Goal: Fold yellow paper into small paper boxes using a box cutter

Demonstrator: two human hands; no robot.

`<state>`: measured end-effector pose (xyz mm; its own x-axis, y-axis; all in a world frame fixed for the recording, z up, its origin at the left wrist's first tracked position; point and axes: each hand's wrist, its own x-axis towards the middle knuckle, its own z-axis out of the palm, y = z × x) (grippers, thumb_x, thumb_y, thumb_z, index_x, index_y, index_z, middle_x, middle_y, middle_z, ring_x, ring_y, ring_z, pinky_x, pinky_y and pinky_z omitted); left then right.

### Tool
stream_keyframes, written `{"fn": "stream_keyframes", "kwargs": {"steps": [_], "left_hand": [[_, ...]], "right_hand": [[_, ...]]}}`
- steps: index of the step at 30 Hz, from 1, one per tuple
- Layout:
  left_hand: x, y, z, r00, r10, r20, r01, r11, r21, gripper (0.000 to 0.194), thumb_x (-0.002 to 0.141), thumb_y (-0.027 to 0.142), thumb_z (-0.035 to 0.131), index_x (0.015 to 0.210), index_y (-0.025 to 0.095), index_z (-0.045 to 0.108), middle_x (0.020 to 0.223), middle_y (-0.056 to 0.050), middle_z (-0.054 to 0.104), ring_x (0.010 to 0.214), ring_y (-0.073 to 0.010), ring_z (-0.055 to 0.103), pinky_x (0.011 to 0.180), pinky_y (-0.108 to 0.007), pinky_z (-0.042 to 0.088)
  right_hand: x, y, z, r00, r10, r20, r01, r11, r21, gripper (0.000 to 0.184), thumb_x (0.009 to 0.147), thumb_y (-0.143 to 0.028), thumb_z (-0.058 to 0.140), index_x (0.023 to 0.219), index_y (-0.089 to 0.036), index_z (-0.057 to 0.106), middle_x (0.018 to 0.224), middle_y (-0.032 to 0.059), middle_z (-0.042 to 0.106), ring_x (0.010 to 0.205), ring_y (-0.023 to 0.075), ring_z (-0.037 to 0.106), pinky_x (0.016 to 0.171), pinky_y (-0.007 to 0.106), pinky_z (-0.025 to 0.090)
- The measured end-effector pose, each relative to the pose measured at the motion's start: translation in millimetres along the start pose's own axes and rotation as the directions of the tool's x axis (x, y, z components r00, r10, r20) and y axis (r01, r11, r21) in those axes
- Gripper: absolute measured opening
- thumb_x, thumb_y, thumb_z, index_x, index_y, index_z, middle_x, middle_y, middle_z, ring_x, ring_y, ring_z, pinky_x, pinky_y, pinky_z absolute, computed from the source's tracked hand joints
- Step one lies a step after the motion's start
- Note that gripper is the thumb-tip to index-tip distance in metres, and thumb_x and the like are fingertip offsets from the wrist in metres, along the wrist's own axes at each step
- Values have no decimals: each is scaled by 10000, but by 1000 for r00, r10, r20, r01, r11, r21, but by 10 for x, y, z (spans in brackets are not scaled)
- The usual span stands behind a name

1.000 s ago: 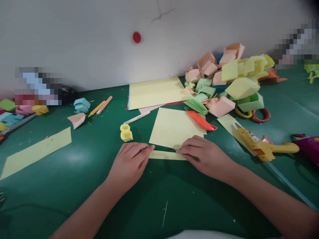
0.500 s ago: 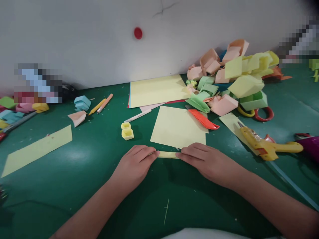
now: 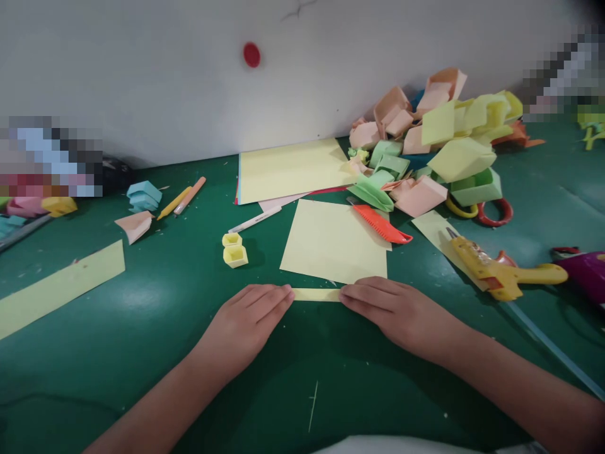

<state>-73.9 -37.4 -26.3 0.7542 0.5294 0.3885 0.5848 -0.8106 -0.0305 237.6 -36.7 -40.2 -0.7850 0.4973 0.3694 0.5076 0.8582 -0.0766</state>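
A narrow strip of pale yellow paper stretches level between my two hands, low over the green tabletop. At its left end, my left hand pinches it between thumb and fingers. My right hand is closed on the other end in the same way. The strip's ends are hidden under my fingers. Just beyond lies a larger sheet of yellow paper, with a red-orange utility knife resting on its right side. Two small joined yellow paper boxes stand beyond my left hand.
A yellow glue gun lies at right on a paper strip. Folded paper boxes are heaped against the wall, near red-handled scissors. Stacked sheets, a white pen and a long paper strip lie about.
My hands have drawn a little farther apart along the strip, so more of it shows between my fingertips. The whole view has shifted slightly.
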Motion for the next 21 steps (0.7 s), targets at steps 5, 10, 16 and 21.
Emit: {"fn": "stream_keyframes", "kwargs": {"steps": [5,10,16,21], "left_hand": [[-25,-32,-20,999,15,47,-15,1000,-7,361,1034,100,377,1275,131,645,1218,-90,729,1099,-195,689,926,-326,578],[-28,-84,-18,999,24,38,-23,1000,-19,342,1034,113,394,1268,140,642,1206,-78,734,1079,-191,694,903,-321,587],[69,-16,11,999,-13,46,12,1000,13,282,998,103,473,1201,118,667,1073,-91,748,961,-223,707,822,-376,603],[220,219,65,996,40,84,-47,995,88,373,990,49,399,1297,103,603,1186,-121,722,1069,-242,695,929,-406,576]], "right_hand": [[-6,1,-43,1000,-7,-25,7,999,33,356,1054,-129,369,1259,-86,656,1191,103,732,1078,210,658,915,326,579],[-26,5,-90,998,-68,-17,69,995,66,356,1059,-129,361,1253,-83,655,1193,116,729,1078,207,644,934,344,557],[18,-15,-116,988,-141,-68,146,986,77,311,1047,-122,404,1209,-73,665,1134,122,738,1024,205,632,898,358,561],[70,-22,-132,976,-202,-83,209,974,87,267,1034,-109,443,1140,-82,686,1041,106,750,981,204,647,893,370,557]]}}
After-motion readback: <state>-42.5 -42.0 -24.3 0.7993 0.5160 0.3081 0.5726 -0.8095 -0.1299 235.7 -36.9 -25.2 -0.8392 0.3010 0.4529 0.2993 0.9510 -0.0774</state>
